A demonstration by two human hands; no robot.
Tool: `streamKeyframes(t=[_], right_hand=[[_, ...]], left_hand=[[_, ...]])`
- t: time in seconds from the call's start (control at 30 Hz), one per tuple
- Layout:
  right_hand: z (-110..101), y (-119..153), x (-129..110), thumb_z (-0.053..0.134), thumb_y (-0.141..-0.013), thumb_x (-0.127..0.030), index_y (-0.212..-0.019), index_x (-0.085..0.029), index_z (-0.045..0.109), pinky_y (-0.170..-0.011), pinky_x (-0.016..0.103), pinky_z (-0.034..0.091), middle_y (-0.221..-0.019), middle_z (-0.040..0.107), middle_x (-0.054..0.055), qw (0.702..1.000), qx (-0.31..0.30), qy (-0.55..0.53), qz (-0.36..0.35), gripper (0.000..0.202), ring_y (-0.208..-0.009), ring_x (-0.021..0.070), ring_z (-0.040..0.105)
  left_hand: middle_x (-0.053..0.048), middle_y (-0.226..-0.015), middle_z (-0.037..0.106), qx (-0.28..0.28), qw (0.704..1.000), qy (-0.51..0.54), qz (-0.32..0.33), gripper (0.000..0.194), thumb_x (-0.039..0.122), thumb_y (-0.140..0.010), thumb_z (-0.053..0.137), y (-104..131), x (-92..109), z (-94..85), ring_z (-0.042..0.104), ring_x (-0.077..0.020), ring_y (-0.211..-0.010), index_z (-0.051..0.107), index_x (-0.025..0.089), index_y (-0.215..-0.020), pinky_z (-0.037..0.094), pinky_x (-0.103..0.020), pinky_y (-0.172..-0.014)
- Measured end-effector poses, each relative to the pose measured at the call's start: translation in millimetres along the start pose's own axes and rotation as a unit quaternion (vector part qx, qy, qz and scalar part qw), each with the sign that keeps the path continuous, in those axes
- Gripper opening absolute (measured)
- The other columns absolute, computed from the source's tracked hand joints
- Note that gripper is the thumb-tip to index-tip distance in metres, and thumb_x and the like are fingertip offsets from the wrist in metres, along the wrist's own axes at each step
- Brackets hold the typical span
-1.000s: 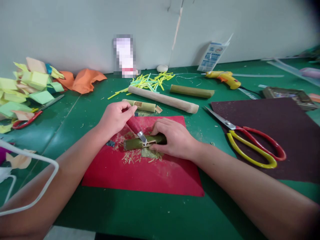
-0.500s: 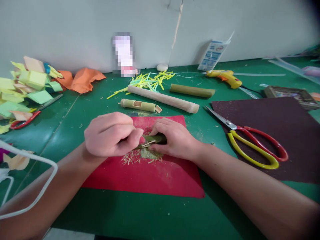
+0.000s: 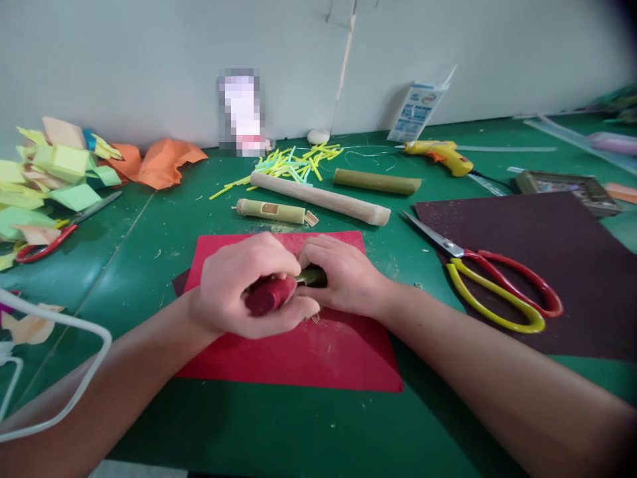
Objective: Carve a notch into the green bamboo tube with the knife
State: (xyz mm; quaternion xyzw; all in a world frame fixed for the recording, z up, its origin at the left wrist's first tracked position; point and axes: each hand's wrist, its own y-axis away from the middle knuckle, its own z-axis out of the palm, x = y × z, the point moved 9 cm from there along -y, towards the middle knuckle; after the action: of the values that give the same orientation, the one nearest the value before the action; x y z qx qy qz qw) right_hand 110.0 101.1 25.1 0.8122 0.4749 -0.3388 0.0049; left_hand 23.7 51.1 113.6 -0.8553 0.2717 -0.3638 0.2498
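My left hand (image 3: pixel 249 285) is wrapped round the dark red handle of a carving tool (image 3: pixel 271 294), whose tip is hidden behind the fingers. Held down on a red sheet (image 3: pixel 298 358) is a green bamboo piece (image 3: pixel 312 275), with my right hand (image 3: pixel 341 272) closed over its right end. The tool hand meets the bamboo at its left end, so the contact point is covered. A few pale shavings (image 3: pixel 314 318) show beside the fingers. Behind the hands lies a bamboo tube (image 3: pixel 271 210) with a rectangular cut-out, a small chip (image 3: pixel 311 218) next to it.
Farther back are a pale stick (image 3: pixel 321 198), a green bamboo length (image 3: pixel 377 181), yellow-green strips (image 3: pixel 293 162) and a yellow glue gun (image 3: pixel 438 156). Large scissors (image 3: pixel 490 275) lie on a dark sheet (image 3: pixel 577 279) at right. Folded papers (image 3: pixel 54 172) and red-handled scissors (image 3: pixel 50 243) are left.
My left hand has turned and shifted right and slightly down, bringing the tool's red handle into clear view. My right hand stays on the bamboo.
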Motion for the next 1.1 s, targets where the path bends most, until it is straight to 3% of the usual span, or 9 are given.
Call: streamKeyframes(t=[0.1, 0.17, 0.3, 0.37, 0.5, 0.63, 1.1], right_hand=[[-1.1, -0.3, 0.4, 0.075, -0.073, -0.029, -0.076, -0.018, 0.055, -0.068, 0.030, 0.038, -0.080, 0.061, 0.003, 1.000, 0.010, -0.006, -0.009, 0.023, -0.075, 0.0171, 0.052], [-1.0, -0.3, 1.6, 0.075, -0.073, -0.030, -0.078, -0.017, 0.057, -0.069, 0.030, 0.039, -0.082, 0.062, 0.003, 1.000, 0.005, -0.007, -0.004, 0.023, -0.078, 0.0179, 0.054], [-1.2, -0.8, 0.7, 0.076, -0.075, -0.033, -0.080, -0.017, 0.059, -0.073, 0.031, 0.041, -0.086, 0.064, 0.005, 1.000, -0.004, -0.004, -0.010, 0.024, -0.083, 0.0192, 0.056], [-2.4, -1.3, -0.7, 0.075, -0.076, -0.033, -0.080, -0.016, 0.059, -0.071, 0.031, 0.041, -0.084, 0.063, 0.005, 1.000, 0.000, -0.006, -0.022, 0.024, -0.082, 0.0188, 0.056], [-3.4, -1.7, -1.4, 0.075, -0.076, -0.033, -0.080, -0.017, 0.060, -0.071, 0.031, 0.040, -0.082, 0.061, 0.004, 0.999, 0.004, -0.010, -0.033, 0.023, -0.080, 0.0180, 0.054], [-3.8, -1.5, -0.4, 0.076, -0.075, -0.034, -0.079, -0.017, 0.060, -0.071, 0.031, 0.041, -0.082, 0.062, 0.004, 1.000, 0.004, -0.011, -0.026, 0.024, -0.079, 0.0180, 0.055], [-1.7, -1.9, 2.1, 0.076, -0.074, -0.036, -0.080, -0.017, 0.061, -0.077, 0.034, 0.044, -0.089, 0.066, 0.006, 1.000, -0.004, -0.005, -0.011, 0.024, -0.085, 0.0206, 0.058]], left_hand=[[-0.003, -0.070, 0.067, -0.058, 0.988, 0.092, 0.107, 0.012, 0.026, -0.077, 0.071, 4.2, 5.8, 14.1, 0.063, -0.0149, -0.063, 0.062, 0.019, -0.078, 0.053, -0.028, -0.058], [-0.002, -0.071, 0.068, -0.061, 0.985, 0.124, 0.103, 0.008, 0.018, -0.081, 0.067, 5.3, 0.4, 13.8, 0.066, -0.0150, -0.066, 0.061, 0.018, -0.075, 0.055, -0.028, -0.062], [-0.001, -0.073, 0.069, 0.097, 0.981, 0.143, 0.092, 0.012, 0.018, -0.086, 0.061, 8.8, -6.9, -16.5, 0.067, -0.0151, -0.069, 0.065, 0.019, -0.075, 0.056, -0.028, -0.064], [-0.002, -0.073, 0.070, 0.128, 0.977, 0.147, 0.086, 0.010, 0.021, -0.085, 0.064, 10.4, -9.3, -20.5, 0.067, -0.0154, -0.068, 0.067, 0.018, -0.076, 0.056, -0.029, -0.063], [-0.003, -0.075, 0.071, 0.093, 0.982, 0.145, 0.081, 0.004, 0.017, -0.082, 0.067, 9.3, -13.6, -7.9, 0.068, -0.0156, -0.069, 0.069, 0.017, -0.079, 0.056, -0.029, -0.064], [-0.003, -0.073, 0.071, 0.132, 0.976, 0.158, 0.069, 0.009, 0.023, -0.083, 0.068, 11.5, -21.0, -10.1, 0.067, -0.0154, -0.067, 0.069, 0.017, -0.077, 0.055, -0.029, -0.062], [-0.001, -0.071, 0.070, 0.165, 0.972, 0.155, 0.060, 0.016, 0.031, -0.086, 0.066, 18.1, -32.5, -9.4, 0.067, -0.0144, -0.065, 0.069, 0.019, -0.076, 0.055, -0.029, -0.061]])
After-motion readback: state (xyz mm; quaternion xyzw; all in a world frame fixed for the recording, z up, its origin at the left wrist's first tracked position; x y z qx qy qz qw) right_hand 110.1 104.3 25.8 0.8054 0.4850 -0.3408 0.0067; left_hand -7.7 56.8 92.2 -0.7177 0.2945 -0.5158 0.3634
